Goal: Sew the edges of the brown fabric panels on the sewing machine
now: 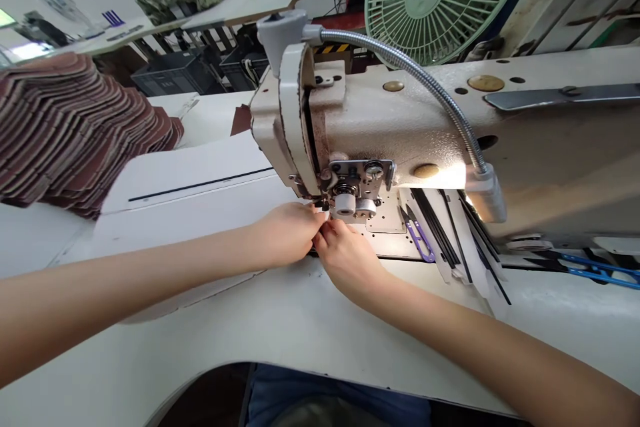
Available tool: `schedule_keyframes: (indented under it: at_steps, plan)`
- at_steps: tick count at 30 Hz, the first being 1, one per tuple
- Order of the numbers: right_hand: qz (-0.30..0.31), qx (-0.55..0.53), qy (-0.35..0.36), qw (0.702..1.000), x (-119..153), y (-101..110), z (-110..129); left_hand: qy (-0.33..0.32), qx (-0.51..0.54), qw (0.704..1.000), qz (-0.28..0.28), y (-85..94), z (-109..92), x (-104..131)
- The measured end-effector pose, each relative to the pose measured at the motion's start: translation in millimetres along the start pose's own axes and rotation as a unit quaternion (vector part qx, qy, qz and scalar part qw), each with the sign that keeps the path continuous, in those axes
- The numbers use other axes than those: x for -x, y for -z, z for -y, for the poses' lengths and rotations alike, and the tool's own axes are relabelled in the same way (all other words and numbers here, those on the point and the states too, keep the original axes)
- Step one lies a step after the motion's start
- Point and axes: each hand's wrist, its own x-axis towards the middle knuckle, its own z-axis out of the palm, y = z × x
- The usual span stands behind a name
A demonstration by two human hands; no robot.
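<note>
A large white panel (180, 230) with a black strip (200, 185) along it lies on the table, its right end under the sewing machine (300, 113). Close by the needle, my left hand (290, 233) is closed on the panel's edge. My right hand (347, 260) meets it there with fingers pinched together, and a small bit of white shows between the two hands. What the right fingertips grip is hidden. The machine's presser area (324, 203) sits just above the fingertips.
Stacked brown pieces (75, 127) stand at the left. Purple thread snips (419, 237), black and white strips (450, 233) and blue-handled scissors (595, 267) lie on the right. A bendable lamp (485, 193) hangs over them. Behind the machine is a green fan (440, 0).
</note>
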Motion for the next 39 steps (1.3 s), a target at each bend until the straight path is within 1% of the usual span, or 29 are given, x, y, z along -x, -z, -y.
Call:
schedule_keyframes:
  at_steps: [1, 3, 5, 7, 9, 11, 12, 17, 21, 23, 33, 36, 39]
  plan:
    - [-0.003, -0.006, 0.009, 1.000, 3, 0, -2, -0.003, 0.003, 1.000, -0.002, -0.5, 2, 0]
    - [-0.011, -0.019, 0.029, 0.999, 11, 0, -5, -0.011, 0.011, 1.000, -0.024, -1.6, 6, 2]
    - [-0.019, -0.020, 0.030, 0.999, 16, 0, -5, -0.014, 0.017, 0.999, -0.044, -2.0, 7, 4]
    - [-0.026, -0.007, 0.003, 1.000, 18, -2, -1, -0.006, 0.020, 0.999, -0.038, -1.3, 4, 5]
    - [-0.029, 0.004, -0.028, 0.999, 16, -3, 4, 0.008, 0.020, 1.000, -0.019, -0.1, 0, 5]
    - [-0.031, 0.007, -0.042, 0.999, 12, -4, 8, 0.020, 0.020, 1.000, -0.011, 0.4, -5, 4]
    - [-0.032, 0.007, -0.043, 0.999, 9, -4, 9, 0.022, 0.021, 0.999, -0.016, -0.1, -6, 3]
    - [-0.044, 0.015, -0.034, 0.998, 9, -7, 9, 0.022, 0.050, 0.997, -0.058, -11.6, -1, 2]
    - [-0.065, 0.031, 0.009, 0.997, 18, -8, 9, 0.007, 0.067, 0.994, -0.080, -22.4, 6, 4]
    - [-0.071, 0.037, 0.018, 0.997, 20, -8, 8, 0.003, 0.065, 0.993, -0.094, -24.9, 7, 4]
    - [-0.077, 0.014, -0.019, 0.997, 3, -16, -1, 0.010, 0.060, 0.990, -0.124, -27.3, 3, -6]
    - [-0.086, -0.009, -0.023, 0.996, 6, -14, -4, 0.010, 0.072, 0.988, -0.135, -31.9, 4, -4]
    - [-0.088, -0.036, -0.032, 0.995, 14, -12, -6, 0.006, 0.067, 0.988, -0.142, -37.8, 5, 4]
